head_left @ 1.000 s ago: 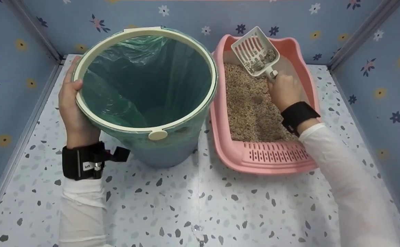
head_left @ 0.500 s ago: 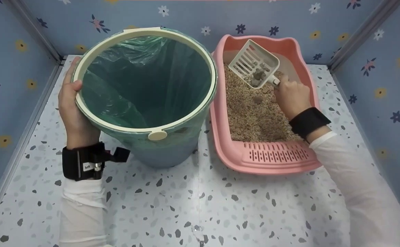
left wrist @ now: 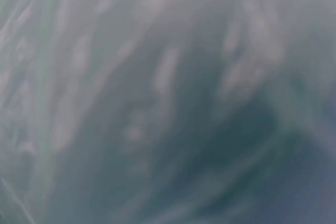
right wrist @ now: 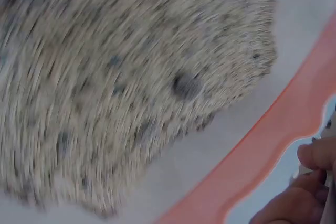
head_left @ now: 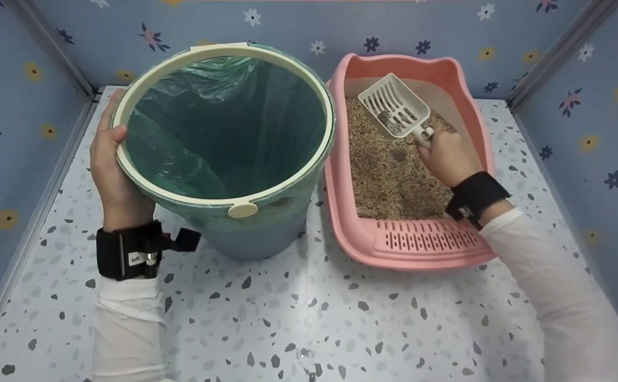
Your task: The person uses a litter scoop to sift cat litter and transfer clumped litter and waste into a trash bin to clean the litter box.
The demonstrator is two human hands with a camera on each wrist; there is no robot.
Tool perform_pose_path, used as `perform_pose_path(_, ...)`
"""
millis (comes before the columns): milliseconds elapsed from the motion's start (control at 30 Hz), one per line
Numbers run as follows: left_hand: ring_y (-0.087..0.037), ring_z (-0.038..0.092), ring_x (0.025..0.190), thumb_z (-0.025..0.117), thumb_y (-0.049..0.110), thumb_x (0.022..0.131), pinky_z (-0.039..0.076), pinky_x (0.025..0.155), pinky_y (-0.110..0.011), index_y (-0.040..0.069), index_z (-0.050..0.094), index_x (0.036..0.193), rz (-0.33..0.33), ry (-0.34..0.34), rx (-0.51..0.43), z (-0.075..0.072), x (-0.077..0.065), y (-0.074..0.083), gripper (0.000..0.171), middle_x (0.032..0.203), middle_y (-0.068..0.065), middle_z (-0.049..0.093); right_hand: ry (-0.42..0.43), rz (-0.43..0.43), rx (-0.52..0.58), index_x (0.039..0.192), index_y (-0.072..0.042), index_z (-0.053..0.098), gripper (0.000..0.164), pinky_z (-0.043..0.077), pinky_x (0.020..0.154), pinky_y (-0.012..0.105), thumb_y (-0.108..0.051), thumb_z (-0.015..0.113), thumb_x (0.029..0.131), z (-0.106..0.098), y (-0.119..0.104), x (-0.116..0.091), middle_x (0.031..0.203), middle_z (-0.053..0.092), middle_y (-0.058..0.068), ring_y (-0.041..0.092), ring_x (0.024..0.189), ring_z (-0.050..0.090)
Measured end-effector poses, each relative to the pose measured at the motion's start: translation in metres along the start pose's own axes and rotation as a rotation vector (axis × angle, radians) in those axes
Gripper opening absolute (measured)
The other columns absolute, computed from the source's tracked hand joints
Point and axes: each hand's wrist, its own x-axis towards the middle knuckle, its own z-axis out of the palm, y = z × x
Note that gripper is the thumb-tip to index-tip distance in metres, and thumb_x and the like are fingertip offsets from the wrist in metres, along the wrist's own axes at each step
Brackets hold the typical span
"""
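My right hand (head_left: 449,156) grips the handle of a pale slotted litter scoop (head_left: 417,103), held over the pink litter box (head_left: 340,175). A few greyish clumps (head_left: 388,122) lie in the scoop near its handle end. Below it, brown litter (head_left: 383,180) fills the box floor, with a darker round clump (head_left: 398,154) on top. In the right wrist view, the fingers (right wrist: 296,203) hold the light handle at the lower right corner. My left hand (head_left: 115,170) holds the left side of a trash bin (head_left: 266,228), its thumb at the cream rim.
A green plastic liner (head_left: 181,159) lines the bin, which stands left of the litter box. Flower-patterned walls (head_left: 319,21) close in the back and sides. Speckled floor (head_left: 245,323) extends in front. Blurred liner plastic (left wrist: 168,98) fills the left wrist view.
The right hand and scoop have come lower and nearer in the head view. Less material shows in the scoop, and its clumps have shifted. The left hand and bin have stayed put.
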Motion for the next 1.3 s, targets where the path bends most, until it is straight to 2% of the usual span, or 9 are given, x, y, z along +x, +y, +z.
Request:
perform_pose_path(200, -0.016, 0.043, 0.131, 0.023, 0.003, 0.096, 0.033, 0.109, -0.033, 0.01, 0.04, 0.143, 0.001, -0.025, -0.026, 0.0, -0.001, -0.001, 0.051, 0.145, -0.005, 0.041, -0.221, 0.102, 0.265, 0.072, -0.007, 0.056, 0.029, 0.031, 0.039, 0.025, -0.029, 0.053, 0.091, -0.003, -0.001, 0.003, 0.055, 0.04, -0.002, 0.01, 0.042, 0.035)
perform_pose_path(267, -0.016, 0.042, 0.131, 0.023, 0.004, 0.096, 0.033, 0.11, -0.033, 0.01, 0.039, 0.143, 0.002, -0.028, -0.023, 0.0, -0.002, -0.001, 0.051, 0.145, -0.005, 0.04, -0.284, 0.113, 0.323, 0.078, -0.009, 0.064, 0.029, 0.028, 0.036, 0.024, -0.035, 0.057, 0.09, -0.004, -0.001, 0.004, 0.051, 0.036, -0.005, 0.007, 0.04, 0.031)
perform_pose_path(367, -0.016, 0.042, 0.131, 0.023, 0.004, 0.096, 0.033, 0.11, -0.033, 0.01, 0.039, 0.143, 0.004, -0.03, -0.018, 0.0, -0.001, -0.001, 0.051, 0.145, -0.005, 0.04, -0.36, 0.149, 0.37, 0.071, -0.013, 0.061, 0.042, 0.027, 0.034, 0.024, -0.053, 0.061, 0.085, -0.007, -0.001, 0.003, 0.048, 0.033, -0.008, 0.007, 0.038, 0.028)
perform_pose_path(500, -0.016, 0.042, 0.132, 0.022, 0.004, 0.096, 0.033, 0.11, -0.033, 0.01, 0.039, 0.143, 0.008, -0.031, -0.014, -0.001, -0.001, -0.001, 0.051, 0.145, -0.004, 0.039, -0.409, 0.193, 0.386, 0.058, -0.017, 0.041, 0.059, 0.028, 0.034, 0.025, -0.071, 0.06, 0.073, -0.011, -0.003, 0.001, 0.045, 0.033, -0.009, 0.007, 0.037, 0.029)
perform_pose_path(600, -0.016, 0.043, 0.131, 0.023, 0.004, 0.096, 0.033, 0.109, -0.033, 0.01, 0.04, 0.143, 0.008, -0.026, -0.016, 0.0, -0.001, -0.001, 0.051, 0.145, -0.005, 0.04, -0.398, 0.175, 0.366, 0.057, -0.017, 0.041, 0.058, 0.028, 0.034, 0.024, -0.069, 0.059, 0.076, -0.013, -0.002, -0.001, 0.045, 0.034, -0.009, 0.006, 0.037, 0.03)
perform_pose_path(700, -0.016, 0.043, 0.131, 0.023, 0.004, 0.096, 0.034, 0.109, -0.033, 0.01, 0.041, 0.143, 0.006, -0.016, -0.019, 0.0, -0.001, -0.001, 0.051, 0.145, -0.004, 0.04, -0.367, 0.136, 0.318, 0.06, -0.015, 0.045, 0.048, 0.029, 0.035, 0.024, -0.053, 0.059, 0.086, -0.014, -0.001, -0.001, 0.047, 0.037, -0.008, 0.006, 0.038, 0.033)
perform_pose_path(833, -0.016, 0.044, 0.13, 0.023, 0.004, 0.096, 0.035, 0.108, -0.033, 0.01, 0.041, 0.142, 0.006, -0.01, -0.001, -0.001, 0.0, -0.001, 0.051, 0.145, -0.004, 0.04, -0.308, 0.061, 0.208, 0.063, -0.012, 0.047, 0.036, 0.035, 0.037, 0.025, -0.034, 0.055, 0.091, -0.019, 0.0, -0.001, 0.052, 0.043, -0.003, 0.01, 0.04, 0.039)
perform_pose_path(1033, -0.015, 0.044, 0.13, 0.023, 0.004, 0.095, 0.035, 0.108, -0.034, 0.011, 0.04, 0.143, 0.009, -0.015, 0.017, -0.001, -0.001, -0.001, 0.051, 0.145, -0.004, 0.04, -0.189, -0.028, -0.025, 0.073, -0.002, 0.053, 0.033, 0.045, 0.049, 0.04, -0.03, 0.055, 0.092, -0.036, 0.0, -0.005, 0.066, 0.052, 0.011, 0.027, 0.054, 0.051)
perform_pose_path(1300, -0.015, 0.044, 0.13, 0.023, 0.004, 0.095, 0.034, 0.109, -0.034, 0.01, 0.041, 0.143, -0.004, -0.012, 0.001, 0.0, 0.0, 0.0, 0.051, 0.144, -0.004, 0.041, -0.131, -0.063, -0.102, 0.073, -0.001, 0.053, 0.033, 0.045, 0.049, 0.047, -0.028, 0.053, 0.091, -0.058, -0.002, -0.005, 0.065, 0.05, 0.014, 0.031, 0.054, 0.05)
